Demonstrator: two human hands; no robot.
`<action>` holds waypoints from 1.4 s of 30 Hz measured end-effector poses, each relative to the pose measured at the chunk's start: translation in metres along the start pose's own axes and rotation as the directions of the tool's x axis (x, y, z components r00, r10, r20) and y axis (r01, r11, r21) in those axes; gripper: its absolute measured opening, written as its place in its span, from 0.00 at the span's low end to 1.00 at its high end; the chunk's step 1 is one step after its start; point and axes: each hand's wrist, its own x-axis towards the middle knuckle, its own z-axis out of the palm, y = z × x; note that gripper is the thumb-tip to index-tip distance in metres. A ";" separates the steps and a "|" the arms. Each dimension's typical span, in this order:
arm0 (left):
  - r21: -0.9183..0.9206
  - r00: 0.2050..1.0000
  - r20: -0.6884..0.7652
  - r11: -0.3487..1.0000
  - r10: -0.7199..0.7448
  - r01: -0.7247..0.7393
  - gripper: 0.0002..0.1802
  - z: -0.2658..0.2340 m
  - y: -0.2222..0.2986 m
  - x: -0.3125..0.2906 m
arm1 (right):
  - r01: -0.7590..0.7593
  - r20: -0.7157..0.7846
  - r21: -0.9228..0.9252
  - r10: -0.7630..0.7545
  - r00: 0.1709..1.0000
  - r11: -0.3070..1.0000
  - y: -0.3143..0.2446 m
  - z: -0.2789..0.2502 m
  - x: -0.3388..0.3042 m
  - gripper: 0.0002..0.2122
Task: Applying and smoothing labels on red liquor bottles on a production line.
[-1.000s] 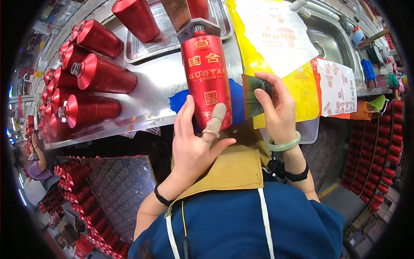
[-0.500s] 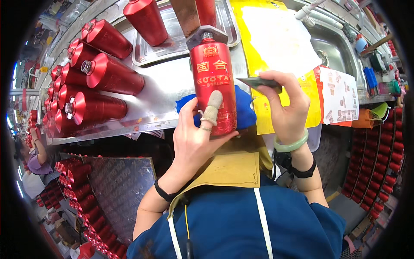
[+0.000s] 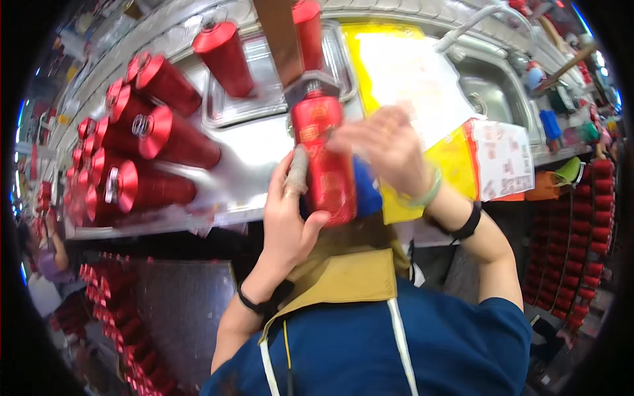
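The left hand (image 3: 290,214) is wrapped around the lower half of a red bottle (image 3: 325,158), gripping it from the bottle's left side with the thumb pressed under the base and a bandaged finger (image 3: 297,173) lying up along the label. The bottle stands nearly upright in that grip, its silver neck (image 3: 312,86) pointing away from the person toward a metal tray (image 3: 264,79). The right hand (image 3: 388,148) is just beside the bottle on its right, level with the upper body and blurred by motion; its fingers look loosely spread, and whether it touches the bottle or has hold of anything cannot be told. A pale green bangle (image 3: 430,191) sits on that wrist, with a black band (image 3: 466,224) further up the forearm. Behind the bottle's lower right is a blue object (image 3: 367,188), mostly hidden. To the right of the bottle lies a yellow sheet (image 3: 449,155) and, beyond it, a white printed box (image 3: 505,158). To the left of the bottle, a cluster of red bottles (image 3: 142,152) lies on its side on the steel counter (image 3: 251,155), well apart from the hands. Further right of the bottle is a sink (image 3: 492,92).
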 end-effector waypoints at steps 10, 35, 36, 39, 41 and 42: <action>0.342 0.976 0.213 0.934 0.032 -0.105 0.54 -0.013 0.040 0.029 | -0.491 0.032 0.243 0.499 0.866 0.837 0.028 -0.001 -0.015 0.11; -0.793 0.925 -0.229 0.609 -0.304 0.004 0.14 -0.009 0.004 0.038 | -0.672 0.661 0.734 0.330 0.674 -0.096 -0.058 -0.064 -0.078 0.57; -0.819 0.919 -0.242 0.573 -0.311 -0.022 0.11 -0.013 0.011 0.030 | -0.709 0.700 0.702 0.245 0.671 -0.063 -0.060 -0.072 -0.077 0.58; -0.777 0.903 -0.316 0.626 -0.292 -0.070 0.11 -0.034 0.026 0.009 | -0.735 0.745 0.666 0.169 0.645 -0.127 -0.065 -0.083 -0.079 0.59; -0.693 0.898 -0.337 0.720 -0.283 -0.033 0.12 -0.051 0.034 -0.009 | -0.746 0.770 0.635 0.093 0.631 -0.201 -0.066 -0.080 -0.078 0.60; -0.634 0.932 -0.300 0.772 -0.206 -0.033 0.11 -0.065 0.036 -0.018 | -0.746 0.772 0.632 0.091 0.629 -0.208 -0.067 -0.076 -0.076 0.60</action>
